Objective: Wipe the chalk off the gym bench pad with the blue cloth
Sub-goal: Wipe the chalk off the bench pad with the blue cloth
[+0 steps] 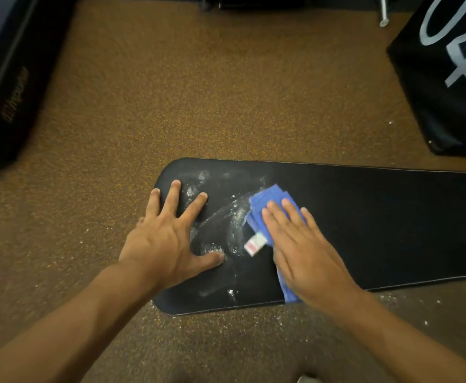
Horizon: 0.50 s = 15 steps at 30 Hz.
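Observation:
A black bench pad [378,222] runs from the centre to the right edge, its rounded end toward the left. White chalk smears [226,225] streak that end between my two hands. My left hand [168,239] lies flat on the pad's rounded end with fingers spread. My right hand [301,244] presses flat with straight fingers on a folded blue cloth [259,208], which has a small white tag [254,243]. Part of the cloth is hidden under my palm and peeks out near the pad's near edge.
Speckled brown rubber floor [198,92] surrounds the pad, with chalk dust scattered near its front edge. A black padded block [2,87] lies at far left. A black box with white numerals [453,67] stands at top right. Dark equipment sits along the top edge.

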Available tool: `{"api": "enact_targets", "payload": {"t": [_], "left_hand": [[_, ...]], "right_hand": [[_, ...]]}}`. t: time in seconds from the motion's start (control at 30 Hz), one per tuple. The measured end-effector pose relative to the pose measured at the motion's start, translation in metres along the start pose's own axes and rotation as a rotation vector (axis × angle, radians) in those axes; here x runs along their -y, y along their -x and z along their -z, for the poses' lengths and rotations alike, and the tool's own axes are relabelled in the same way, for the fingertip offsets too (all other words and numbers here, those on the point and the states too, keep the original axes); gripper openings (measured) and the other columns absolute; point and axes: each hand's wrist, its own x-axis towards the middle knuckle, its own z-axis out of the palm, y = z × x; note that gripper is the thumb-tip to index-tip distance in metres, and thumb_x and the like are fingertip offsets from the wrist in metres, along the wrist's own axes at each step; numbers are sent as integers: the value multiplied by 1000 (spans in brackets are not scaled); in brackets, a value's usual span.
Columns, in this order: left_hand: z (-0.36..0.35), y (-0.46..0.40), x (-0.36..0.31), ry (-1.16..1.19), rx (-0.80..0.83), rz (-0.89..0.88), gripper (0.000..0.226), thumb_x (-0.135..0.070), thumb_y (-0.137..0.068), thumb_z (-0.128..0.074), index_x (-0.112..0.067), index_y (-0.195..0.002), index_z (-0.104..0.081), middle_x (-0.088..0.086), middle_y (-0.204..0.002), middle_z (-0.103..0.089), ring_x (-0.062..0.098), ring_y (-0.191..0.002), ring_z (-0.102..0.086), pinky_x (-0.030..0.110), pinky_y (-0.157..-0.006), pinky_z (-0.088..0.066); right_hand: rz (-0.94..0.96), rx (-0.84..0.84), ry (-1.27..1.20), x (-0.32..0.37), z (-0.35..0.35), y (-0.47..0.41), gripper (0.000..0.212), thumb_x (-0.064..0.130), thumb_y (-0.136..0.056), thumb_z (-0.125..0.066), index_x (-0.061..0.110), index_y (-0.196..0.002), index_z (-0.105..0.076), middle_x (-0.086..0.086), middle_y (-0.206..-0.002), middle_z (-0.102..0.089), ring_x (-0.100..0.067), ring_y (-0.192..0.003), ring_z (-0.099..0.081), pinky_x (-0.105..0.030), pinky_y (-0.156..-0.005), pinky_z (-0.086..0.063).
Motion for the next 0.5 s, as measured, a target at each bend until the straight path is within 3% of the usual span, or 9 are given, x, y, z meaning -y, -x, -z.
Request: {"api": "enact_targets", "payload": {"t": [0.07, 0.13, 0.33, 0.5], "left_hand": [[0, 0, 0, -4, 5, -3, 119, -100, -59, -40, -49, -153, 14, -5, -165, 25, 32, -153, 13, 54, -121, -25], [0, 0, 0, -6, 8, -1, 119, -99, -59, -40, -49, -153, 14, -5, -165, 24, 32, -153, 14, 53, -121, -24], [2, 0, -1, -3, 21, 8, 120, -99, -59, -40, -49, -153, 15, -4, -165, 27, 33, -153, 15, 54, -121, -25], [3, 1, -2, -8, 16, 1, 119, -99, -60, -39, -48, -154, 15, -3, -165, 26, 32, -153, 15, 53, -121, -25]], "right_hand": [[-167, -26, -28, 14, -1, -29, 62, 27, -98, -21, 9, -157, -23, -8, -166, -22, -28, -155, -8, -53, -123, -16], [-206, -41, -30, 29, -4, -39, 62, 27, -98, -21, 8, -158, -21, -9, -166, -20, -30, -155, -7, -54, -123, -15], [104, 66, 35, 9, 1, 16, 62, 29, -100, -29, 13, -159, -18, -5, -167, -15, -23, -155, -3, -47, -123, -11], [-201, -25, -2, -9, 5, -52, 65, 29, -95, -18, 8, -156, -25, -11, -164, -26, -31, -154, -14, -53, -123, -16]]}}
